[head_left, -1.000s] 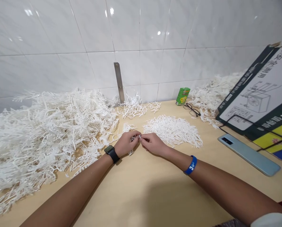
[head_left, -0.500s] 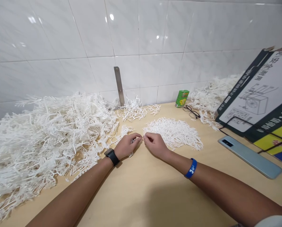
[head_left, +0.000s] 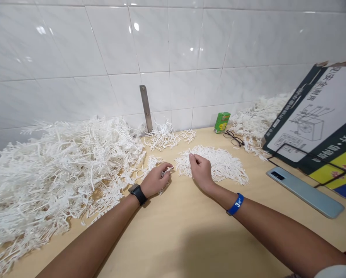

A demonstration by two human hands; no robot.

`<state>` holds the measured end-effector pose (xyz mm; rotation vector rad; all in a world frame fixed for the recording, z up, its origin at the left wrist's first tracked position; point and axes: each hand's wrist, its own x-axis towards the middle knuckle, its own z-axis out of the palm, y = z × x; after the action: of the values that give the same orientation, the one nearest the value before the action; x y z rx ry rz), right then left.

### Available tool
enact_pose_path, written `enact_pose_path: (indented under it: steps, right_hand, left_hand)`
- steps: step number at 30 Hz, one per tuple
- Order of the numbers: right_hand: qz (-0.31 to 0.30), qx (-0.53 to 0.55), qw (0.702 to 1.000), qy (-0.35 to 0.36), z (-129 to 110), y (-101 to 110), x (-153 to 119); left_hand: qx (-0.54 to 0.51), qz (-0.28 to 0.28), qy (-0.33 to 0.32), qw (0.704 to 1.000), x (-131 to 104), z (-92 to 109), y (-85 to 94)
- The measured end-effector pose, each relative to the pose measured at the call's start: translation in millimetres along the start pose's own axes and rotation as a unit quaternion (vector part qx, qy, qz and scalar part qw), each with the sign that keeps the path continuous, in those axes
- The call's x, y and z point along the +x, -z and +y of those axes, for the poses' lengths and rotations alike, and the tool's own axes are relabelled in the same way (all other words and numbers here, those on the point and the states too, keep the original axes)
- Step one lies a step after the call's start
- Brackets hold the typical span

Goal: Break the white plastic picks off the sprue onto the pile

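My left hand [head_left: 156,180], with a black watch on the wrist, pinches thin white branched plastic strands [head_left: 168,170]; some poke out past the thumb and below the palm. Over the left edge of a flat heap of short white strand pieces [head_left: 225,164] is my right hand [head_left: 201,170], fingers curled and thumb pressed to them. Whatever it holds, if anything, is hidden. A small scatter of strands [head_left: 153,161] lies just behind my left hand. To the left spreads a big tangled pile of white branched strands [head_left: 68,166].
At the back are a small strand clump [head_left: 161,136], a metal bracket [head_left: 145,108] by the tiled wall, a green box [head_left: 222,122] and black glasses [head_left: 233,138]. A phone [head_left: 306,193] lies right, before a printed carton [head_left: 312,123]. More strands [head_left: 256,116] sit behind it.
My right hand has moved away from my left fingertips, to the right and slightly up, over the flat heap. My left hand stays nearly in place, a strand now showing at its fingertips.
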<state>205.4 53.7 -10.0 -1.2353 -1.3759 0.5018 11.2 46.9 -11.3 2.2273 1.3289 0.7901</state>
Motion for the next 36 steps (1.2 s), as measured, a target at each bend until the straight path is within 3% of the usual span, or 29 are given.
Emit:
enact_pose_path:
  steps: [6,12,18,22,28,36]
  right_hand:
    - [0.04,0.019,0.999,-0.014,-2,3,2]
    - [0.037,0.036,0.998,-0.021,1,3,3]
    - [0.045,0.062,0.997,0.023,0,1,0]
    - [-0.023,0.084,0.994,0.067,-3,0,-11]
    - [-0.257,-0.047,0.951,0.166,-4,-7,-20]
    - [-0.253,-0.128,0.941,0.187,0,-7,-15]
  left_hand:
    - [-0.004,0.002,-0.006,1.0,0,2,1.0]
    - [-0.022,0.001,-0.01,1.0,-1,5,1.1]
    - [-0.009,-0.012,-0.016,1.0,0,7,2.1]
    - [-0.029,-0.014,-0.018,0.999,-2,7,1.4]
    - [-0.045,-0.011,-0.049,0.998,-2,6,0.8]
    - [-0.028,-0.005,-0.054,0.998,-5,8,-0.4]
